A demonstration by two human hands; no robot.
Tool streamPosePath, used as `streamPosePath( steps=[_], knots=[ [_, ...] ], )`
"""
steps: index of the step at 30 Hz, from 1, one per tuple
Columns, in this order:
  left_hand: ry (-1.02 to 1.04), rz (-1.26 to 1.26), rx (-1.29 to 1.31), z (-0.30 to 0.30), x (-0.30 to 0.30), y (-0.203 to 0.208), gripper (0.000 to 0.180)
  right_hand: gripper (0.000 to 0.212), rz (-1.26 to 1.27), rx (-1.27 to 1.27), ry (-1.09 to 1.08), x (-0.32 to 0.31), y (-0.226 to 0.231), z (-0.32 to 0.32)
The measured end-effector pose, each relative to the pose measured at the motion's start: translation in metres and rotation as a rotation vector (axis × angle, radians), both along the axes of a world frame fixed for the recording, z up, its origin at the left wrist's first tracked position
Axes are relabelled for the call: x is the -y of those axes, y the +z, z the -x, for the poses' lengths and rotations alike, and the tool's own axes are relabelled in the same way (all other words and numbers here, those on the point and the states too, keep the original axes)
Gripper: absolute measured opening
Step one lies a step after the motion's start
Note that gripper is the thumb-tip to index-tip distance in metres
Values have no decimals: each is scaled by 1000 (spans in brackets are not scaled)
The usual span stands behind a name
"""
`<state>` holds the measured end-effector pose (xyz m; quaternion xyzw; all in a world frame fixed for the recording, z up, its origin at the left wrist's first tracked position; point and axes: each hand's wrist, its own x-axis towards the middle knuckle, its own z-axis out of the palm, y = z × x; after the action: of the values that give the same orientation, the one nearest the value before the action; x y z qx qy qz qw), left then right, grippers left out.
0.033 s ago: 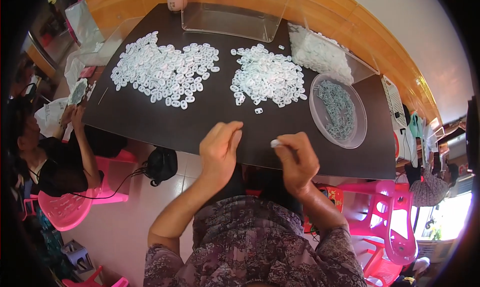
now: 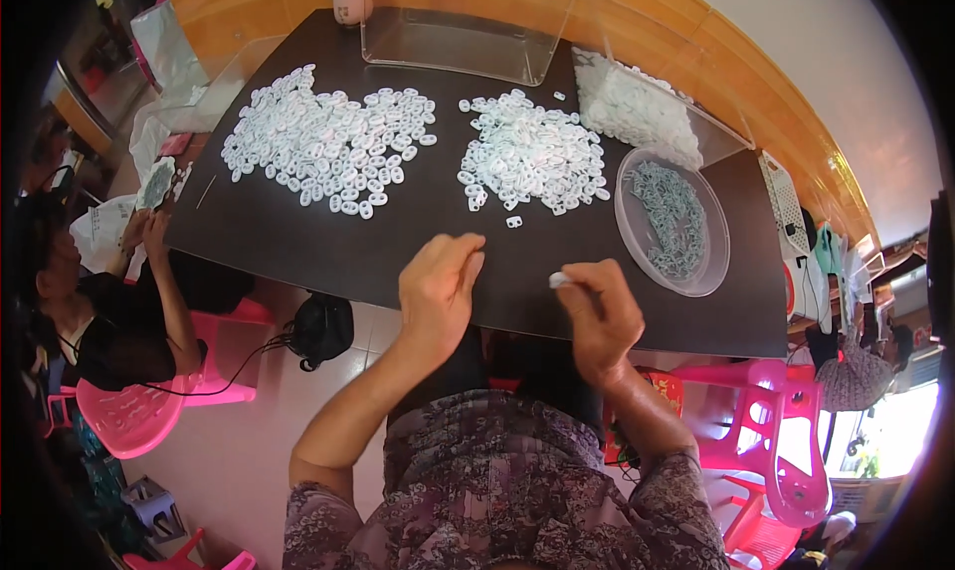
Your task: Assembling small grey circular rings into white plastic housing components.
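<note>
Pink chair [image 2: 124, 416] at far left, by a seated co-worker [image 2: 114, 346] whose hands [image 2: 151, 229] meet near the end of the dark table [image 2: 298, 247]; a thin stick [image 2: 206, 192] lies close to that end; next comes the left pile [image 2: 323, 142] of white, two-holed oval pieces, spread wide, with a black bag [image 2: 323, 331] below the table's front edge.

Left grip [image 2: 435, 289] hangs over the front of the table, fingers bent and thumb drawn up close beneath the forefinger; whether it has hold of anything I cannot tell; beyond it, at the back, stands a clear box [image 2: 458, 70]; one loose piece [image 2: 514, 222] lies just in front of the right pile [image 2: 537, 152], apart from both grips.

One white piece [image 2: 559, 280] is at the very tips of the right grip [image 2: 607, 316], pinched between thumb and forefinger, jutting out on the side toward the left grip and well apart from it; farther right, a clear bin [image 2: 729, 137] with white filling [image 2: 637, 107] stands behind a round bowl [image 2: 640, 242] of grey-green bits [image 2: 676, 217].
</note>
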<state>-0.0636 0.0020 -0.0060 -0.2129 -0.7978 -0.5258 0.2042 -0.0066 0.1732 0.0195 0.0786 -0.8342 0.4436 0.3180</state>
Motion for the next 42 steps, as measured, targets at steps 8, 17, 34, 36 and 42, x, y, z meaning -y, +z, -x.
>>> streamPosePath(
  steps=[8, 17, 34, 36, 42],
  knots=[
    [29, 384, -282, 46, -38, -18, 11, 11, -53, 10, -110, -59, 40, 34],
    [-48, 552, -322, 52, -45, -22, 13, 15, -110, -157, -356, -128, 104, 129],
    [-88, 491, -325, 44, -39, -15, 9, 10, -470, 269, -184, -178, 12, 100],
    [-109, 408, -255, 36, -38, -8, 9, 9, -509, 232, -195, -180, -5, 99],
    [-386, -460, 765, 13, -25, 7, 14, 12, -827, 166, -163, -188, -19, 99]
  ],
)
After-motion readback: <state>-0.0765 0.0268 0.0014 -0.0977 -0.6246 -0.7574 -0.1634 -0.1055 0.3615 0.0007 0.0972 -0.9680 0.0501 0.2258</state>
